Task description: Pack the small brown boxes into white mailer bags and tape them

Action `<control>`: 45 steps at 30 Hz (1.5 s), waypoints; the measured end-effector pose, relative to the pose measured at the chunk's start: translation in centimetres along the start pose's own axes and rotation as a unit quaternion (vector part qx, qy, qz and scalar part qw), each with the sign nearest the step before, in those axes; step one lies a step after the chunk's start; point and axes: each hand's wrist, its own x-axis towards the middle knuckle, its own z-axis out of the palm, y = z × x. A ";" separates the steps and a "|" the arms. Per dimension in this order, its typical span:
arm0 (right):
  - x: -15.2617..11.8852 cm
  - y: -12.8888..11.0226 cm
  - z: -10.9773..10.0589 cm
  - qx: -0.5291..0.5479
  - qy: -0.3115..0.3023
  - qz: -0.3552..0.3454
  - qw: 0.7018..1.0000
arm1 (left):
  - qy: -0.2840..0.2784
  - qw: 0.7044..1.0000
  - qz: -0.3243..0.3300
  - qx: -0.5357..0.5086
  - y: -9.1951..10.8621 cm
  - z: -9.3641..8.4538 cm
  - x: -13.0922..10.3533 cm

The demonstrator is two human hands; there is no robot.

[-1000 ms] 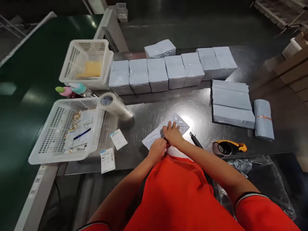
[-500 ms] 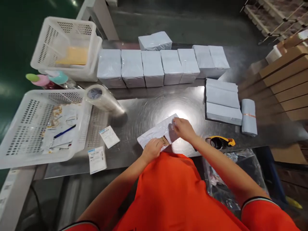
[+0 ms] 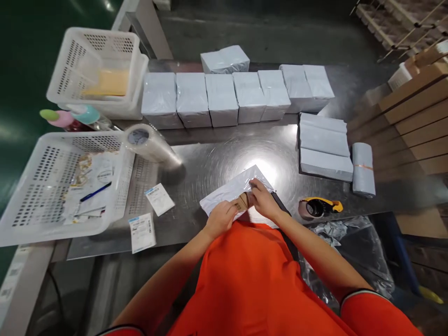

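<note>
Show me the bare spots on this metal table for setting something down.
The table is bare between the white cards and the pale bag, and between that bag and the folded grey stack. Crowded: the far side, with wrapped blocks, and the left end, with baskets and the clear roll.

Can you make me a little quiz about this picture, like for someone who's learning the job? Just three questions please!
1. True or false: the blue pen lies inside a white basket.
2. Pick one. What colour is the small cardboard piece at the fingers of the left hand?
A) green
B) brown
C) pink
3. Fill in the missing word: around the rolled grey bundle on the right side of the table goes an ____ band.

Key: 1 true; 2 B; 3 orange
</note>
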 end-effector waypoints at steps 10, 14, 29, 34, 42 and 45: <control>-0.6 0.4 -0.5 0.170 0.019 0.048 0.984 | -0.090 0.995 0.041 0.002 -0.4 -0.8 0.2; -0.6 0.4 -0.4 0.202 0.029 0.057 0.977 | -0.087 0.995 0.049 -0.006 -0.8 -0.4 0.2; 0.5 -0.8 -0.9 0.275 0.102 0.063 0.954 | 0.004 0.999 -0.049 -0.011 1.5 -2.0 3.1; 1.2 -2.1 -3.0 0.305 0.111 0.048 0.945 | -0.007 0.976 -0.142 -0.165 2.1 -4.3 4.2; 2.3 -2.4 -1.6 0.333 0.106 0.081 0.933 | -0.091 0.956 -0.191 -0.204 2.0 -5.5 5.7; 1.7 -2.1 -2.1 0.326 0.197 0.100 0.919 | -0.111 0.944 -0.214 -0.225 1.2 -5.9 6.4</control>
